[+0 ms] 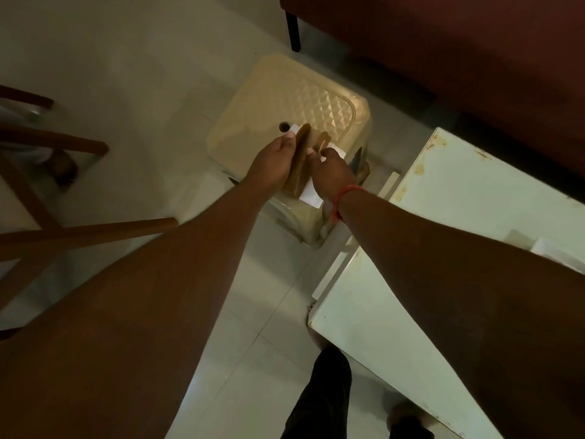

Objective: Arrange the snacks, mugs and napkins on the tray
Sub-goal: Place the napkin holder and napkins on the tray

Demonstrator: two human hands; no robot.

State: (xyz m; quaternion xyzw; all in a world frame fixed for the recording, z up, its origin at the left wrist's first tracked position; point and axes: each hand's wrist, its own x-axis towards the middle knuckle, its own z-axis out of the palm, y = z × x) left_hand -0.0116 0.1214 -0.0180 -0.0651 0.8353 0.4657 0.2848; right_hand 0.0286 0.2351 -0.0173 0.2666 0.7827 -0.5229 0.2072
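White napkins [311, 193] are sitting in a brown napkin holder [302, 163], which is being held just above the cream plastic stool [304, 99]; a corner of white paper is poking out at the far end by the left thumb and a bigger flap is hanging out at the near end. Left hand [273, 167] is clamping the holder's left side, fingers closed on it. Right hand [332, 172] is pinching at the top of the holder and the paper, fingers curled shut, though whether they are gripping holder or napkin I cannot tell. Risk, as I judge it: the loose near flap is likely sliding out or tearing if the right hand is pulling while the holder is tilting, and the holder could be dropping onto the stool if the left grip is loosening. Dim light is making edges hard to read. No tray, mugs or snacks are showing, so placement looks not yet done. The white counter [474, 217] is standing to the right, with something pale at its far right edge, too blurred to name.
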